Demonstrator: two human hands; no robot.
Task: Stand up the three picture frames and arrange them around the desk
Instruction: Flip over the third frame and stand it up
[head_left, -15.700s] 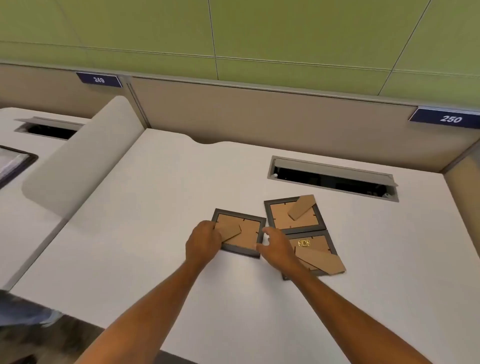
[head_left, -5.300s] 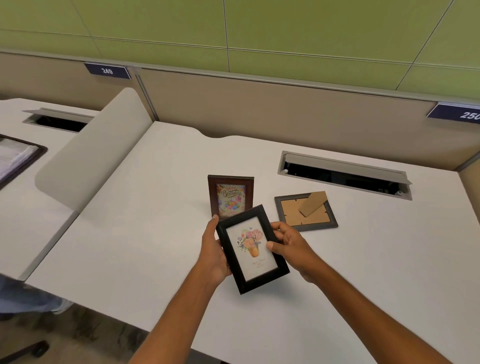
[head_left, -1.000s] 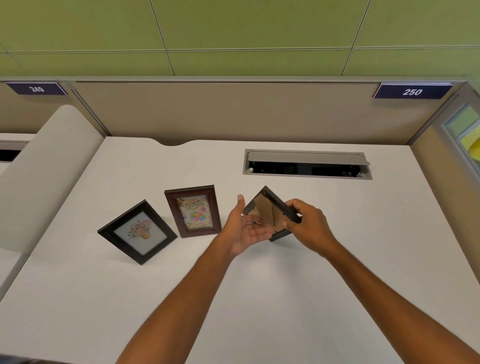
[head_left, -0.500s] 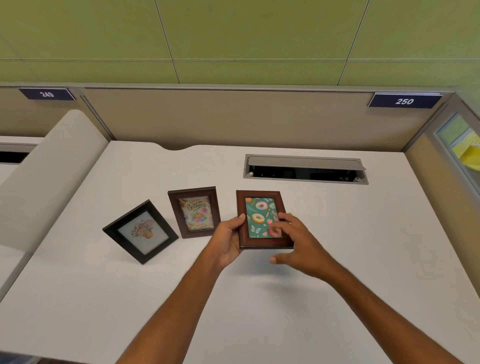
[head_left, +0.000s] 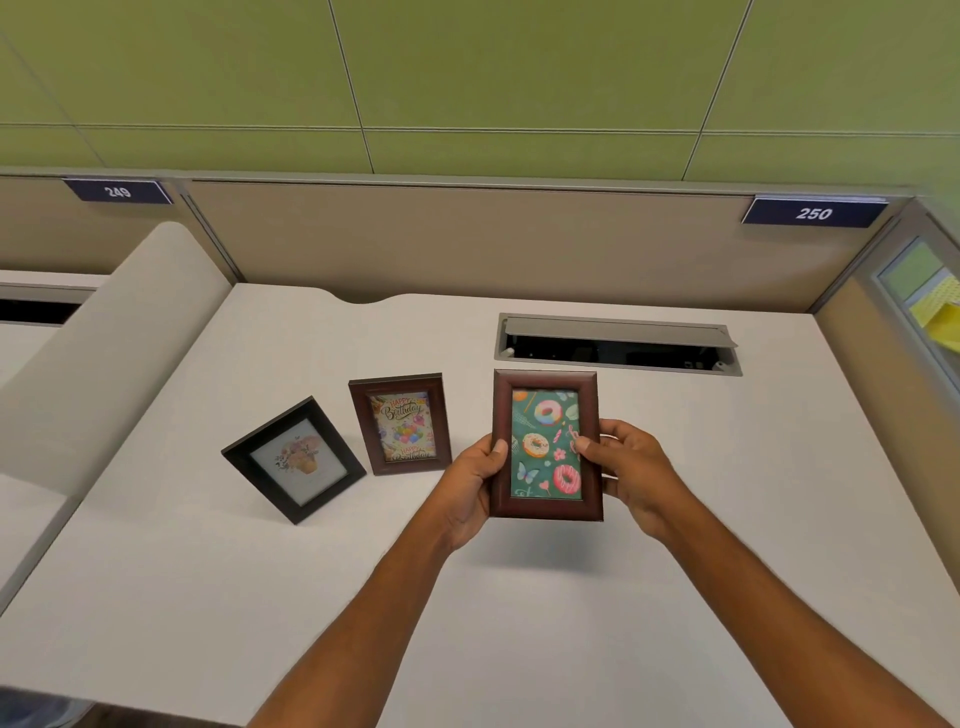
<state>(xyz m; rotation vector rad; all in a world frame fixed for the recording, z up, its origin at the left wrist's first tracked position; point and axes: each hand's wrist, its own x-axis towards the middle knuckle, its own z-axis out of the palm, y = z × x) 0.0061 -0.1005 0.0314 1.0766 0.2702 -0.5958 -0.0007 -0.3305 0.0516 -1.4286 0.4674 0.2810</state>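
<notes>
Head view, desk (head_left: 675, 519): white and wide, with a cable slot (head_left: 615, 345) at the back right, beyond the frames.
Arms: both reach in from the near edge and meet right of centre.
Doughnut frame (head_left: 546, 446): it's up off the desk, long side upright, picture facing us, held between the two hands.
Left hand (head_left: 475, 480): curled round the frame's left edge, thumb on the front.
Right hand (head_left: 631, 470): clamped on the right edge, thumb on the glass.
Birthday frame (head_left: 400, 423): standing, just left of the held one.
Flower frame (head_left: 294, 460): standing too, turned at a slant, furthest left.
Key relation: open desk lies directly under and right of the held frame, so I'd guess it goes straight down, right hand nearer the free side.
Stand at the back: hidden from here.
</notes>
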